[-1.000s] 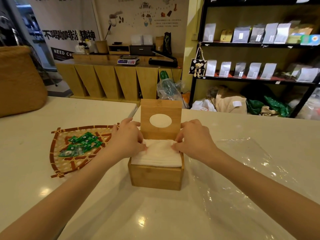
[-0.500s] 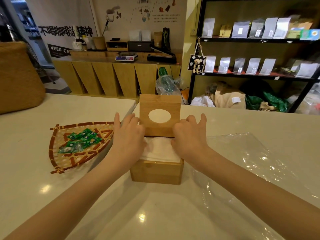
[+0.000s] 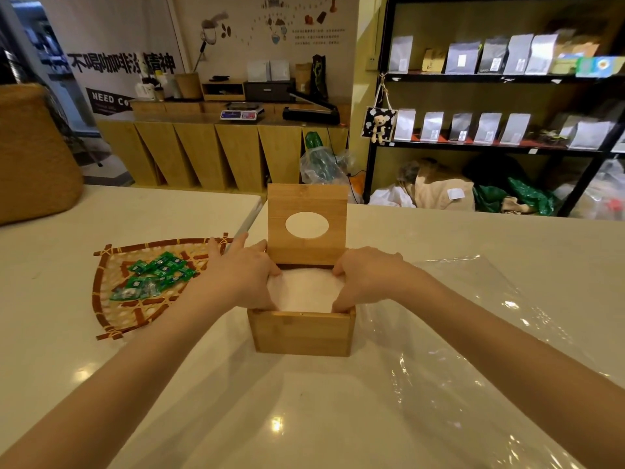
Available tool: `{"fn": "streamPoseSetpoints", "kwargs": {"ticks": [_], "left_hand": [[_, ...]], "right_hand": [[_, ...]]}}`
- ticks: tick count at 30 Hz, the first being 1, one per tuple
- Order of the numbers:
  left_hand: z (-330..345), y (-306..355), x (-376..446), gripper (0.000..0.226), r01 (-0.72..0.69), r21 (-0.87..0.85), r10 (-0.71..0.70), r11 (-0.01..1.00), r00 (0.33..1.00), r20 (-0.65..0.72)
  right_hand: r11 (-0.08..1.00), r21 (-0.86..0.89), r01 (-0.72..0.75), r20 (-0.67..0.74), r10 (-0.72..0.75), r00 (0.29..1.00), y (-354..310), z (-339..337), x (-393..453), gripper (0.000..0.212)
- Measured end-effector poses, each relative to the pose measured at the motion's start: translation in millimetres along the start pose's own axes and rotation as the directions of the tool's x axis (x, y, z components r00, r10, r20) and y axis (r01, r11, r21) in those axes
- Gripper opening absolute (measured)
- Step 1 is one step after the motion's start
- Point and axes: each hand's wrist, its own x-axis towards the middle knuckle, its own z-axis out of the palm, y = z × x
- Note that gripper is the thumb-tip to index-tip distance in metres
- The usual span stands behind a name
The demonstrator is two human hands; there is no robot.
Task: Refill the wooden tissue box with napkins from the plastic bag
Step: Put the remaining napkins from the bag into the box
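The wooden tissue box (image 3: 302,333) stands in the middle of the white counter. Its hinged lid (image 3: 307,228), with an oval hole, stands upright at the back. A stack of white napkins (image 3: 304,292) lies inside, level with the rim or just below it. My left hand (image 3: 241,277) presses on the stack's left side, thumb inside the box. My right hand (image 3: 367,277) presses on the right side, fingertips inside the box at the front corner. The clear plastic bag (image 3: 473,333) lies flat on the counter to the right of the box.
A woven fan-shaped tray (image 3: 111,289) with several green packets (image 3: 155,275) lies left of the box. A large woven basket (image 3: 33,154) stands at the far left. Beyond the counter are a wooden cabinet (image 3: 216,150) and black shelves (image 3: 490,79) of pouches.
The napkin stack stood above the rim a second ago and now sits down inside the box. Both hands moved from its top back edge to its sides, pressing down.
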Motion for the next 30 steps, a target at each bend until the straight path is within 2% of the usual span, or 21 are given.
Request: {"fn": "streamPoseSetpoints", "kwargs": {"ticks": [2,7,14,17,19,21,23,24,25,27,29,30], "left_hand": [[1,2,2,0.060,0.011,0.015,-0.011,1.000,1.000,0.000],[4,4,6,0.054,0.044,0.008,-0.045,0.999,0.999,0.026],[6,4,11,0.054,0.052,0.003,-0.052,0.999,0.996,0.079],[5,3,10,0.052,0.009,0.006,-0.009,1.000,0.996,0.086],[-3,0,6,0.051,-0.020,-0.035,0.023,0.999,0.996,0.089],[-17,-6,0,0.046,-0.033,-0.235,0.038,0.972,0.999,0.018],[-35,-11,-4,0.033,-0.097,-0.423,0.023,0.901,0.984,-0.177],[-43,-13,-4,0.034,-0.137,-0.466,-0.006,0.874,0.956,-0.292],[-49,-13,-1,0.043,-0.181,-0.496,-0.033,0.849,0.919,-0.392],[-57,-11,6,0.078,-0.270,-0.507,-0.035,0.818,0.857,-0.514],[-58,-7,15,0.106,-0.288,-0.430,0.020,0.856,0.849,-0.528],[-56,-5,20,0.111,-0.282,-0.389,0.045,0.877,0.854,-0.517]], "right_hand": [[0.997,-0.074,-0.012,0.017,0.014,1.000,-5,-2,-2,0.025],[0.991,-0.128,-0.045,0.062,0.053,0.997,-12,-5,-6,0.026],[0.959,-0.273,-0.076,-0.010,0.077,0.997,-22,2,-4,0.022],[0.970,-0.233,-0.063,0.014,0.069,0.998,-19,1,-4,0.023],[0.991,-0.132,-0.009,0.024,0.012,1.000,-9,-2,-5,0.027],[0.998,-0.003,0.057,-0.024,-0.057,0.998,2,-14,-8,0.030],[0.982,0.149,0.117,-0.178,-0.090,0.980,10,-32,-12,0.030],[0.967,0.207,0.149,-0.278,-0.088,0.956,13,-41,-13,0.027],[0.957,0.237,0.170,-0.380,-0.070,0.922,16,-49,-12,0.027],[0.952,0.253,0.174,-0.530,-0.014,0.848,18,-58,-2,0.044],[0.963,0.221,0.155,-0.564,-0.004,0.826,17,-58,10,0.071],[0.970,0.188,0.155,-0.552,-0.026,0.833,18,-55,16,0.081]]}}
